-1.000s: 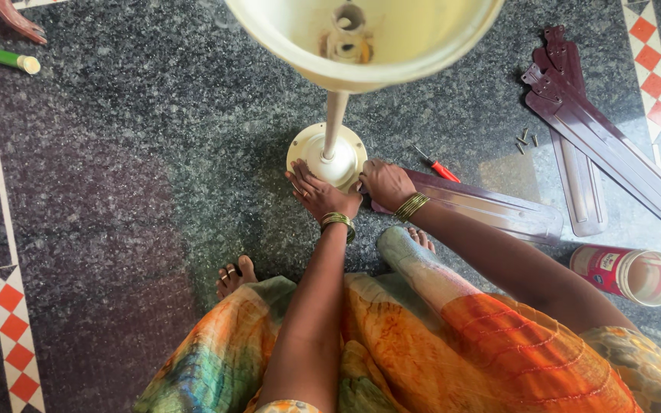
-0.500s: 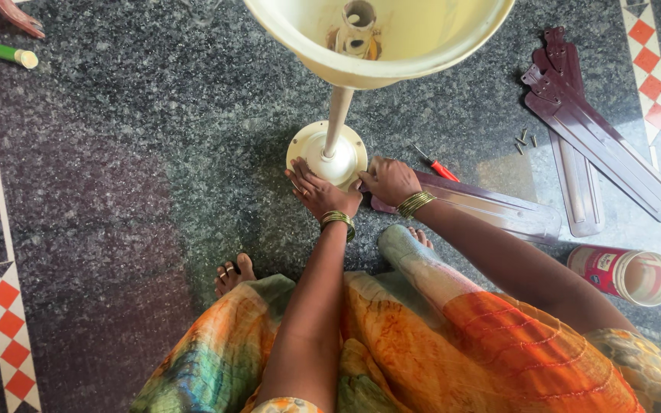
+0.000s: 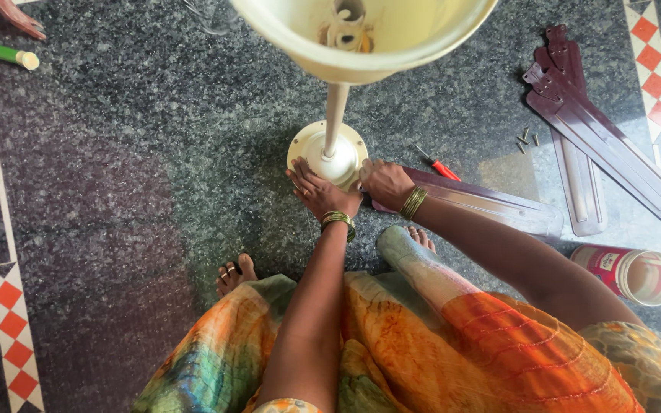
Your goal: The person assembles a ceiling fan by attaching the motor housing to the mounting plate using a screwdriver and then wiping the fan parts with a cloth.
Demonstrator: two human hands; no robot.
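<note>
I see my left hand (image 3: 317, 191) spread flat and right hand (image 3: 382, 182) curled on the cream fan's (image 3: 361, 34) round base (image 3: 311, 145).

Single head cam, worn, looking steeply down from above, close over the cream fan housing (image 3: 361, 34), dark granite floor (image 3: 116, 153) below, own lap at bottom edge, no 2nd view

Both hands, left hand (image 3: 317, 191) and right hand (image 3: 384, 182), rest against the cream round fan canopy (image 3: 327, 153) on the dark speckled stone floor (image 3: 131, 168); maroon metal fan blades (image 3: 598, 138) lie right, beside a red cylindrical tin (image 3: 627, 271).
</note>
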